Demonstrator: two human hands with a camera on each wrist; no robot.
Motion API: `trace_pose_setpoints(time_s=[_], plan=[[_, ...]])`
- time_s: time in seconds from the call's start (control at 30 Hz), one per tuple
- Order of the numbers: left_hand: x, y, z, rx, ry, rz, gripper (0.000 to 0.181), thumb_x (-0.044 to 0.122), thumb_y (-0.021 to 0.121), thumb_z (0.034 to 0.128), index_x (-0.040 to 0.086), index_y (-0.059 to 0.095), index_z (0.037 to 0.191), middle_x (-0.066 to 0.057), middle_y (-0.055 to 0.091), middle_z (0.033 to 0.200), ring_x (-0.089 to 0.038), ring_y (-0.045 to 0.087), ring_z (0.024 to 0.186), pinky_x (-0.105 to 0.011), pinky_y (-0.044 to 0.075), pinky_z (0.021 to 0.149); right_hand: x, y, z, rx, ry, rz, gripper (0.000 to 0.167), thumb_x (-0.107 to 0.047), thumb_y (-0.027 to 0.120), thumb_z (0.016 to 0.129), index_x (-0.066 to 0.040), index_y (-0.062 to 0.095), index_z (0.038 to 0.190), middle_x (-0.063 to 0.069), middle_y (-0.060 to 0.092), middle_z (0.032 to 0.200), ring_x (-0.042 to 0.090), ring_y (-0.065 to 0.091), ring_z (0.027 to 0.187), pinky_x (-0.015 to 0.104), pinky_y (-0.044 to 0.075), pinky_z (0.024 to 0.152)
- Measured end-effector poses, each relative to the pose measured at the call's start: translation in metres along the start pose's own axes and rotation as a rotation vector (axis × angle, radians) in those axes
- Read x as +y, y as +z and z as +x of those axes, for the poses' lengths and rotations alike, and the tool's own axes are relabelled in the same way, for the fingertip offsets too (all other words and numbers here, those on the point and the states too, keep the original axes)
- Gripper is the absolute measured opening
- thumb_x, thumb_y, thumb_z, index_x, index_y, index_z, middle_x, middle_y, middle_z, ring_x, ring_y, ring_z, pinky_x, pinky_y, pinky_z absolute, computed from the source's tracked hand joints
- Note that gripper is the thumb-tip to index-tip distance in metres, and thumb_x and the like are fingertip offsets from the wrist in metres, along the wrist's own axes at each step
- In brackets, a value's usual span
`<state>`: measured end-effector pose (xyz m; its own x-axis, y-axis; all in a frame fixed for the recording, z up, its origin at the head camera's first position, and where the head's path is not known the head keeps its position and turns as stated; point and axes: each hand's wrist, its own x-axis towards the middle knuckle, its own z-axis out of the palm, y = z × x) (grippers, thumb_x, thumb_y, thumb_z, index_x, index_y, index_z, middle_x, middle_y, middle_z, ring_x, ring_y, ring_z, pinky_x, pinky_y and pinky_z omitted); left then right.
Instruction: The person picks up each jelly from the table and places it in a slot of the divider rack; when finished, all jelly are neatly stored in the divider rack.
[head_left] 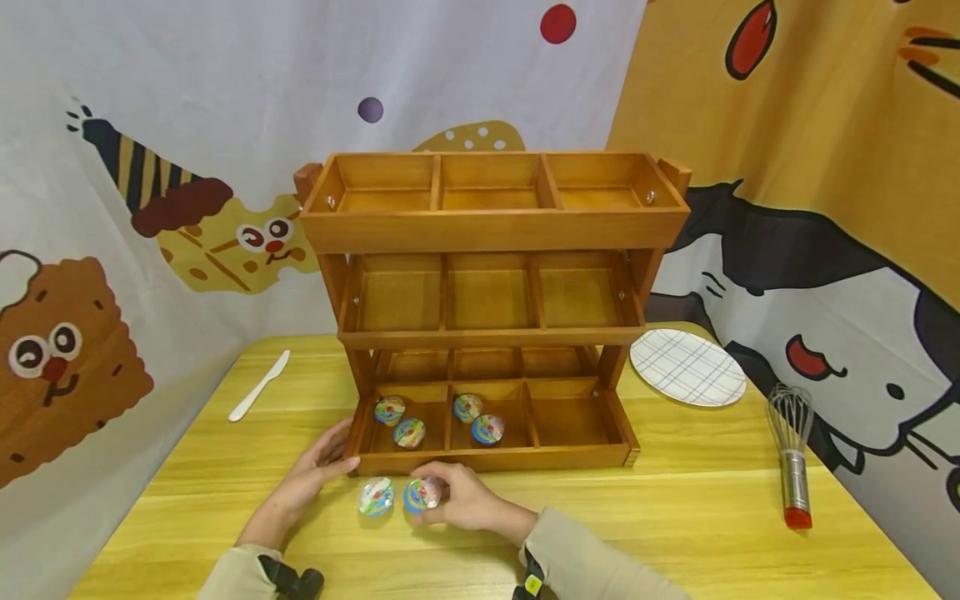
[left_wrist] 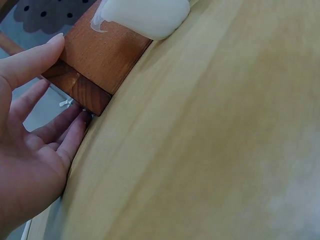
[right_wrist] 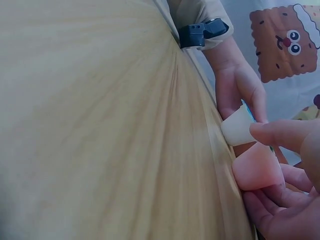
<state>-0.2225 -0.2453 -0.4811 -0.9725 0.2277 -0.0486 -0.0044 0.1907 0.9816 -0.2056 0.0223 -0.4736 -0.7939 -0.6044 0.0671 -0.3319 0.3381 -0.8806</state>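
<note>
The right hand [head_left: 467,498] pinches a small cup [head_left: 420,497] between thumb and bent fingers, on the surface [head_left: 675,542] in front of a wooden rack [head_left: 495,232]. A second cup [head_left: 376,497] stands just beside it, to the left. Of the two hands, the left [head_left: 309,471] is partly open, its thumb and loosely bent fingers gripping the rack's front left corner. In the rack's bottom tray [head_left: 495,460], two cups [head_left: 409,432] lie in the left compartment and two more [head_left: 488,429] in the middle one. A white knife [head_left: 259,386] lies left of the rack; a checked plate [head_left: 687,367] and a whisk [head_left: 795,467] lie to its right.
</note>
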Motion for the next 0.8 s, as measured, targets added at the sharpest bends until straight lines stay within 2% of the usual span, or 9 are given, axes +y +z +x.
trace_pose_setpoints(time_s=[0.1,0.33,0.5,0.67,0.8], plan=[[0.0,0.0,0.0,-0.011,0.001,0.001,0.068,0.019,0.057,0.0857,0.018,0.018,0.142,-0.018,0.021,0.145,-0.037,0.02,0.131,-0.055,0.022,0.104,0.0,0.0,0.0,0.01,0.021,-0.005,0.056,-0.011,0.078,0.063,-0.009,0.056,0.115,0.004,0.061,0.098,0.003,0.053,0.075,0.014,0.046,0.068],[0.003,0.001,-0.001,-0.015,0.004,0.018,0.07,0.019,0.057,0.0856,0.016,0.016,0.142,-0.019,0.023,0.144,-0.037,0.023,0.129,-0.049,0.028,0.101,0.002,-0.006,-0.006,0.012,0.023,0.017,0.055,-0.012,0.079,0.062,-0.009,0.057,0.112,0.0,0.06,0.094,0.001,0.053,0.073,0.015,0.047,0.067],[0.001,-0.001,0.0,-0.009,0.002,0.014,0.069,0.02,0.056,0.086,0.017,0.016,0.142,-0.018,0.022,0.144,-0.037,0.021,0.131,-0.052,0.025,0.102,0.005,-0.015,-0.012,0.014,0.024,0.039,0.055,-0.014,0.078,0.063,-0.007,0.056,0.112,0.0,0.061,0.093,0.002,0.054,0.073,0.016,0.048,0.065],[-0.001,-0.002,0.0,0.0,0.002,0.008,0.068,0.018,0.056,0.086,0.018,0.017,0.142,-0.017,0.023,0.144,-0.036,0.022,0.13,-0.05,0.027,0.102,0.002,-0.036,-0.023,0.022,0.001,0.021,0.056,-0.015,0.078,0.064,-0.003,0.055,0.114,0.006,0.061,0.102,0.004,0.056,0.081,0.016,0.047,0.072],[0.0,-0.001,0.0,-0.005,0.001,0.015,0.07,0.019,0.057,0.0856,0.017,0.016,0.142,-0.017,0.023,0.144,-0.035,0.023,0.13,-0.044,0.029,0.101,-0.007,-0.069,-0.033,0.023,-0.031,0.056,0.056,-0.012,0.075,0.068,0.001,0.051,0.117,0.013,0.061,0.106,0.014,0.059,0.088,0.02,0.048,0.078]])
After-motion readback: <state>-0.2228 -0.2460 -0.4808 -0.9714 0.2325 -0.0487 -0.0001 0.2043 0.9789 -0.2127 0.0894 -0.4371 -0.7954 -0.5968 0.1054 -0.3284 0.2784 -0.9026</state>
